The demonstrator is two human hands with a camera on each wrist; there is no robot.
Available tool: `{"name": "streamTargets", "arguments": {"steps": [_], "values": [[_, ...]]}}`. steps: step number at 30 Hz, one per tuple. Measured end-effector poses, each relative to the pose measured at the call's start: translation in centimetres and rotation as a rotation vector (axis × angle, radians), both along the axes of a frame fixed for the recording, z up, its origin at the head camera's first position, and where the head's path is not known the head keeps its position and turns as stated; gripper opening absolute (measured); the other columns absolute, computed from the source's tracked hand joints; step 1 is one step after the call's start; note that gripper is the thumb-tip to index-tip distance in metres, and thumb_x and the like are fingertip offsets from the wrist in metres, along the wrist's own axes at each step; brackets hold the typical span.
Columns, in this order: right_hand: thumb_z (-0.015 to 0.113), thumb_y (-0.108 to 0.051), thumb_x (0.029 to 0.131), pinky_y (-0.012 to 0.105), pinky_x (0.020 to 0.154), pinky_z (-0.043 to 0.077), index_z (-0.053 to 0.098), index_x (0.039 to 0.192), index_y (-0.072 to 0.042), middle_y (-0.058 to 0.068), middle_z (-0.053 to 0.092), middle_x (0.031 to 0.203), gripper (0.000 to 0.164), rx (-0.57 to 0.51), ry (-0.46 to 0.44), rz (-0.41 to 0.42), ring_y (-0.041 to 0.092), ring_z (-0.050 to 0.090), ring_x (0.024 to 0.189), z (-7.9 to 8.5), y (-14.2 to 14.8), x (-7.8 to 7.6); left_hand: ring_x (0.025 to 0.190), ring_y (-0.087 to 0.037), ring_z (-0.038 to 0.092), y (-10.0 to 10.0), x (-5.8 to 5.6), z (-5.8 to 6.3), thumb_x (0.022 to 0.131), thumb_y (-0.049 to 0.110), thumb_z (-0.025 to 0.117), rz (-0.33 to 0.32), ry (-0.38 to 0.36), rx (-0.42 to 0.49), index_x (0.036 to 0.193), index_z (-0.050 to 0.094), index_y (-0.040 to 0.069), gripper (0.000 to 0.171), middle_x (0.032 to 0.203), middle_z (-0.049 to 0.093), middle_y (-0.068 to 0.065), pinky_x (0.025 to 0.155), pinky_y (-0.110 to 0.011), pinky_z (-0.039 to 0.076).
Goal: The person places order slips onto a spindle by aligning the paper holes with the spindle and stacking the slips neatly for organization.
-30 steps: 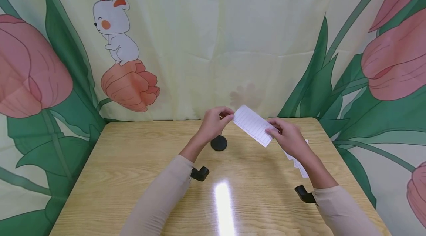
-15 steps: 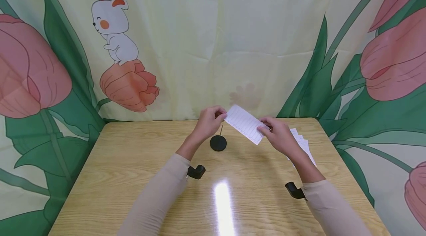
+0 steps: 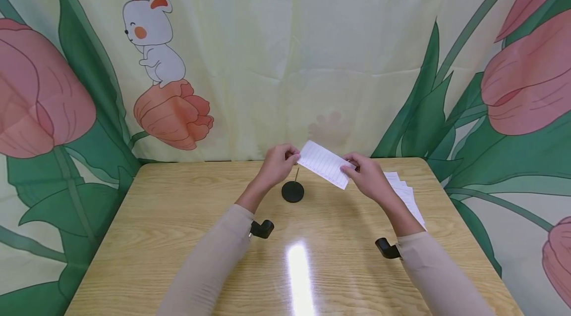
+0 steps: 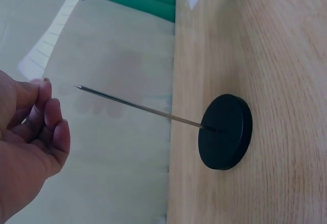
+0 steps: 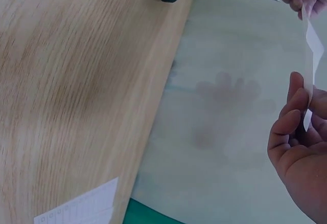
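Observation:
A white paper slip (image 3: 324, 163) printed with ruled lines is stretched between both hands, raised over the back of the table. My left hand (image 3: 277, 163) pinches its left corner between thumb and fingertips. At the opposite end, my right hand (image 3: 367, 176) grips the slip with the thumb on the printed face. A bill spike stands upright below the left hand, its round black base (image 4: 227, 132) on the table and its thin metal rod (image 4: 138, 105) bare. In the left wrist view the sharp tip points up beside the left fingers, apart from the paper.
More printed slips (image 3: 405, 194) lie fanned on the table at the right, partly hidden by the right forearm. The wooden table (image 3: 178, 237) ends at a curtain (image 3: 267, 58) with tulips and a rabbit. Black wrist mounts (image 3: 262, 229) stick out from both sleeves.
Both hands have shifted left with the slip, the right one most, bringing the paper nearer the spike and flatter in angle. The spike's rod and more of the fanned slips now show.

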State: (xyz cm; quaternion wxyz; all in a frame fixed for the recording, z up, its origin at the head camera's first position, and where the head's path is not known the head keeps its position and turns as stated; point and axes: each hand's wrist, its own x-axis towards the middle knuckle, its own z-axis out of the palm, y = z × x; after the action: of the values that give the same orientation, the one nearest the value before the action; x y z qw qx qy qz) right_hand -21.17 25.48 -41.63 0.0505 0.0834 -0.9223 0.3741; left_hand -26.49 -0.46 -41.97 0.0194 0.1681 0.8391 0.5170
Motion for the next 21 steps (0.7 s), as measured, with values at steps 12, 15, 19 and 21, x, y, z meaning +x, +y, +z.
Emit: {"name": "streamTargets", "arguments": {"steps": [12,15,19,21], "values": [[0.067,-0.009,0.1,0.029,0.069,0.049,0.066,0.123,0.001,0.021,0.071,0.107,0.025,0.002,-0.034,-0.015,0.027,0.064,0.087,-0.8,0.3,-0.5,0.09,-0.031,0.069,0.5,-0.2,-0.9,0.103,0.007,0.062,0.012,-0.021,-0.014,0.106,0.071,-0.002,0.014,0.095,0.069,-0.013,0.069,-0.026,0.052],[0.068,-0.009,0.1,0.027,0.069,0.049,0.067,0.123,0.001,0.02,0.071,0.106,0.025,0.005,-0.037,-0.015,0.025,0.064,0.086,-1.0,0.3,-0.6,0.09,-0.033,0.068,0.5,-0.2,-1.1,0.103,0.007,0.061,0.013,-0.021,-0.022,0.107,0.071,-0.002,0.014,0.095,0.069,-0.013,0.068,-0.026,0.051],[0.068,-0.008,0.099,0.027,0.068,0.048,0.067,0.122,0.002,0.019,0.072,0.102,0.025,0.004,-0.04,-0.004,0.023,0.064,0.084,-1.4,0.3,-0.8,0.083,-0.025,0.065,0.6,-0.2,-1.4,0.103,0.006,0.062,0.02,-0.021,-0.035,0.107,0.072,-0.002,0.014,0.094,0.068,-0.012,0.067,-0.025,0.05],[0.068,-0.007,0.099,0.027,0.068,0.048,0.067,0.121,0.002,0.019,0.072,0.101,0.024,0.001,-0.037,0.002,0.023,0.064,0.083,-1.6,0.3,-0.9,0.081,-0.02,0.063,0.5,-0.2,-1.5,0.103,0.007,0.061,0.024,-0.019,-0.047,0.107,0.072,-0.002,0.014,0.093,0.068,-0.011,0.067,-0.024,0.05]]}}
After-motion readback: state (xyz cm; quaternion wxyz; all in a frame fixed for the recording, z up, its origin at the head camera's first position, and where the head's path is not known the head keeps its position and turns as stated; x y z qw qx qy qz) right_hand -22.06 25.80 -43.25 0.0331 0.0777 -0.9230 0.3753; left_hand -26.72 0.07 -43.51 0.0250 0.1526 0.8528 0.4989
